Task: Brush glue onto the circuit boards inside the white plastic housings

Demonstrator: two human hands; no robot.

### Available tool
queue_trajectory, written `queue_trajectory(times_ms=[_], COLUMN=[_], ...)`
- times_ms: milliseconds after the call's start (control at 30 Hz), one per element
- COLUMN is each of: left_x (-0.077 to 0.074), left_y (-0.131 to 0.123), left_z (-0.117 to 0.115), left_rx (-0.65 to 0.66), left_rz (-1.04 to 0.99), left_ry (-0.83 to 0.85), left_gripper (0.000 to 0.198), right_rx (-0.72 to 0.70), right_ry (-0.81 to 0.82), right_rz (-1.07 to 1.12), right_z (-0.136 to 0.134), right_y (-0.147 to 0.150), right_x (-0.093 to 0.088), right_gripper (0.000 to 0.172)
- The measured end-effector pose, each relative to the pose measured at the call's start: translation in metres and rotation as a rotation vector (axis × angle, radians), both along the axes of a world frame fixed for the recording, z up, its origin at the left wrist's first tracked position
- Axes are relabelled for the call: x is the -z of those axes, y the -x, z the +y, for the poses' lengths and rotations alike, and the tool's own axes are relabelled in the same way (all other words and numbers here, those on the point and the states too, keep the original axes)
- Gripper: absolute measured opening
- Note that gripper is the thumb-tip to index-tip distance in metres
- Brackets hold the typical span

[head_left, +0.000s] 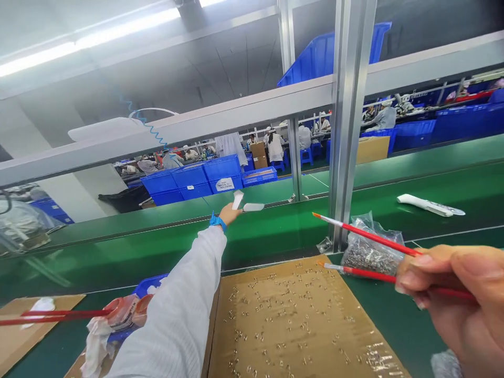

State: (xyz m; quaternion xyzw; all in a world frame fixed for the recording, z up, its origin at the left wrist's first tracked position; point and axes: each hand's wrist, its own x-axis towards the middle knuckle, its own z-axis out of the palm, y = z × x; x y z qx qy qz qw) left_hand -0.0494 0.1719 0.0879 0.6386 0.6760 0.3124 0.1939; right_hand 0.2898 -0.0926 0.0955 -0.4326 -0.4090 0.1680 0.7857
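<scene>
My left hand (230,214), in a white sleeve with a blue wristband, stretches forward over the green belt. Its fingers are closed around a white plastic piece (238,199) that sticks up from them. A second white piece (254,207) lies at the fingertips; I cannot tell whether it is held too. Close to the camera on the right, my right hand (452,294) grips two thin red paintbrushes (378,239), their orange-tipped bristles pointing left. Below them lies a cardboard sheet (326,315) with many tiny metal parts (291,320) scattered on it.
A clear bag of small metal parts (370,254) leans by the metal post (346,131). A white handled item (429,205) rests on the belt (275,231). At left, jars (122,310) stand in a blue tray near red sticks (59,316). People work beyond blue crates (192,181).
</scene>
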Motion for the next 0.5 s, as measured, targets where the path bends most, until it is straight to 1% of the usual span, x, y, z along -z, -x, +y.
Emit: queue_trajectory(times_ms=[67, 133, 200, 267, 333, 400, 467, 500], left_x=[-0.003, -0.006, -0.009, -0.011, -0.011, -0.009, -0.005, -0.004], left_y=[-0.02, -0.04, -0.056, -0.067, -0.072, -0.071, -0.067, -0.065], left_z=[-0.015, -0.037, -0.065, -0.096, -0.127, -0.155, -0.178, -0.187], left_rx=[0.092, 0.192, 0.296, 0.4, 0.502, 0.584, 0.609, 0.603], left_rz=[-0.167, -0.331, -0.473, -0.58, -0.714, -0.926, -1.076, -1.108], left_ry=[-0.06, -0.093, -0.087, -0.046, 0.04, 0.171, 0.253, 0.26], left_gripper=[0.035, 0.039, 0.044, 0.045, 0.047, 0.047, 0.048, 0.047], right_rx=[-0.066, -0.118, -0.138, -0.145, -0.141, -0.13, -0.119, -0.12], right_ry=[0.014, 0.0, -0.026, -0.043, -0.039, -0.035, -0.026, -0.023], right_rz=[-0.006, -0.043, -0.114, -0.204, -0.262, -0.29, -0.336, -0.378], right_z=[-0.009, -0.018, -0.025, -0.03, -0.032, -0.034, -0.035, -0.035], right_y=[0.005, 0.011, 0.015, 0.016, 0.015, 0.013, 0.011, 0.011], right_x=[-0.005, -0.01, -0.015, -0.017, -0.017, -0.017, -0.019, -0.021], right_gripper=[0.029, 0.024, 0.022, 0.023, 0.025, 0.026, 0.026, 0.027])
